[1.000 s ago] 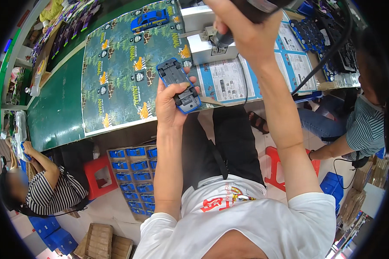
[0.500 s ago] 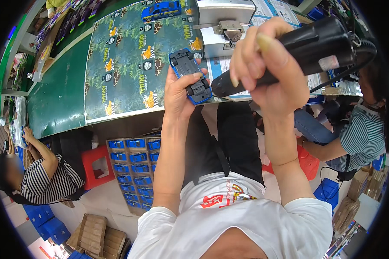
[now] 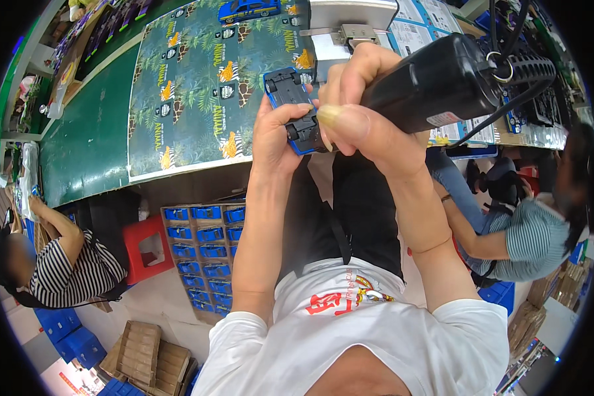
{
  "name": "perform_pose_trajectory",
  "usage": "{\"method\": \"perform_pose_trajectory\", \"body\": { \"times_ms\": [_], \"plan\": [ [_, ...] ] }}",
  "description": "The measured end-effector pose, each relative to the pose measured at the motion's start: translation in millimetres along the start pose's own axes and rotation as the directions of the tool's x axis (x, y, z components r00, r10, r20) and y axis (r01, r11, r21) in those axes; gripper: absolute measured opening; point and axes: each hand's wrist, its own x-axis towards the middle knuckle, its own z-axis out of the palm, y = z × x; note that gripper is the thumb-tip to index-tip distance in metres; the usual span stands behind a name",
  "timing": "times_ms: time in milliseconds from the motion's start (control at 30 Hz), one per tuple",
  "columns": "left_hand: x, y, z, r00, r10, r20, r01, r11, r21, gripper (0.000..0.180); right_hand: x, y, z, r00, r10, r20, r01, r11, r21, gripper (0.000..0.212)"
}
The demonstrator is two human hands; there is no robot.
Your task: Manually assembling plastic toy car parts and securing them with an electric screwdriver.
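A blue toy car (image 3: 289, 92) lies upside down in my left hand (image 3: 274, 135), its black underside up and my thumb pressed across it. My right hand (image 3: 393, 142) grips a black, cylindrical electric screwdriver (image 3: 435, 82), with a cable at its rear end. The tool's front end points at the lower end of the car, and my fingers hide the tip, so I cannot tell whether it touches. A second blue toy car (image 3: 249, 10) stands on its wheels at the far side of the patterned mat (image 3: 198, 99).
Beyond my right hand stands a silver metal fixture (image 3: 350, 14). The screwdriver's black cable (image 3: 492, 119) loops on the right. Below the green table (image 3: 79, 152), a divided cardboard box (image 3: 193, 231) holds several blue cars. Co-workers sit left (image 3: 72, 270) and right (image 3: 534, 231); a red stool (image 3: 135, 254) stands left.
The screwdriver has swung so its rear end comes nearer and its front end moves in over the car. My right hand has shifted left, close to my left hand. The right co-worker has leaned lower.
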Motion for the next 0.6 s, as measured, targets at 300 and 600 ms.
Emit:
{"method": "perform_pose_trajectory", "body": {
  "times_ms": [300,600],
  "plan": [
    [-3.7,5.9,17.7,0.993,0.000,-0.121,0.010,0.996,0.083,0.048,3.5,5.0,-0.7,0.999,-0.029,0.026,0.028,0.999,0.023,0.024],
    [-6.5,6.8,16.4,0.995,0.008,-0.102,0.001,0.996,0.089,0.043,-1.1,1.6,5.3,1.000,0.005,0.006,-0.005,0.997,0.079,0.024]
  ]
}}
